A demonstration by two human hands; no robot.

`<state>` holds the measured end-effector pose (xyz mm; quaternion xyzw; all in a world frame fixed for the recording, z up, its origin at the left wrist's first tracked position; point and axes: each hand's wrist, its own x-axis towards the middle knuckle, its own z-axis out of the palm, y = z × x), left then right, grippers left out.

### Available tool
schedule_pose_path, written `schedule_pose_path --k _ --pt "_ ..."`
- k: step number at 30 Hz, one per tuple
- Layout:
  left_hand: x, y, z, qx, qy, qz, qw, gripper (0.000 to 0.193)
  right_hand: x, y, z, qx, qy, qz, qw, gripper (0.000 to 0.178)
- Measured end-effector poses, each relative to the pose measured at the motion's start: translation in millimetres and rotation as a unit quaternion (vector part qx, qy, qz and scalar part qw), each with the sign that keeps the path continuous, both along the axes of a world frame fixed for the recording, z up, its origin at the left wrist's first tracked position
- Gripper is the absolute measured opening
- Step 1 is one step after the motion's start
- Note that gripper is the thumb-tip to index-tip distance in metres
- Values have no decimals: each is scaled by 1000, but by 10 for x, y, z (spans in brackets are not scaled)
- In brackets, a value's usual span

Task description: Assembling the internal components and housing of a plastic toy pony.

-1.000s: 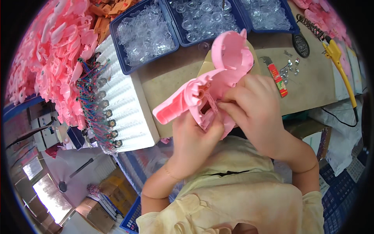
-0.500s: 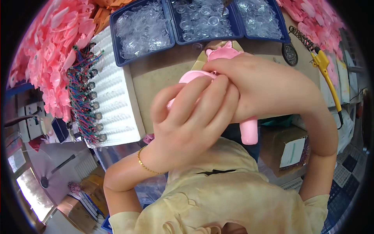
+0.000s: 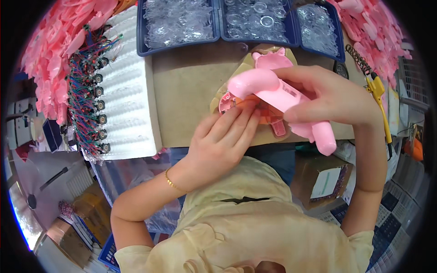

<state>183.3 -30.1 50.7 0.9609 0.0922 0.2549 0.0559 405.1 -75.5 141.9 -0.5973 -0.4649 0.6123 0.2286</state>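
My right hand [image 3: 332, 93] grips a long pink plastic toy shell [image 3: 255, 83], tilted, with a rounded end to the left and a slot in its side. Below that shell my left hand [image 3: 225, 141] has its fingers stretched out. Their tips lie on an open pink shell half [image 3: 278, 128] with an orange see-through part [image 3: 267, 113] in it; the left thumb is hidden. This half rests in a tan holder [image 3: 214, 105] on the bench. Another pink piece with small ear-like points [image 3: 275, 60] shows at the holder's far end.
Blue bins [image 3: 180, 44] of clear plastic parts line the back. White foam [image 3: 129, 91] at left carries several wired round parts [image 3: 101, 119]. Pink shells heap at far left [image 3: 52, 54] and far right [image 3: 371, 27]. A yellow soldering iron [image 3: 378, 93] stands right.
My hands were together over the pink pieces and are now apart. My right hand has raised and turned the shell, and my left fingers rest on the half below. The view has shifted slightly.
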Motion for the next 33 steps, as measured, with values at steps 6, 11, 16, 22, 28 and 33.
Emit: schedule_pose_path --k 6,11,16,22,28,33 --pt "88 -150 348 187 208 -39 959 46 15 154 -12 3 -148 92 985 32" --pt "169 -232 448 229 287 -51 929 41 -24 310 88 -98 -209 158 960 33" --pt "149 -217 389 221 263 -48 938 45 -110 372 284 -106 -184 122 970 42" --pt "195 -309 419 212 292 -34 932 31 -50 304 43 -51 -240 146 958 43" --pt "182 -361 340 221 284 2 933 21 -23 257 73 -114 -164 109 974 41" --pt "140 -411 263 228 269 19 936 23 -256 360 335 -26 -246 150 957 38"
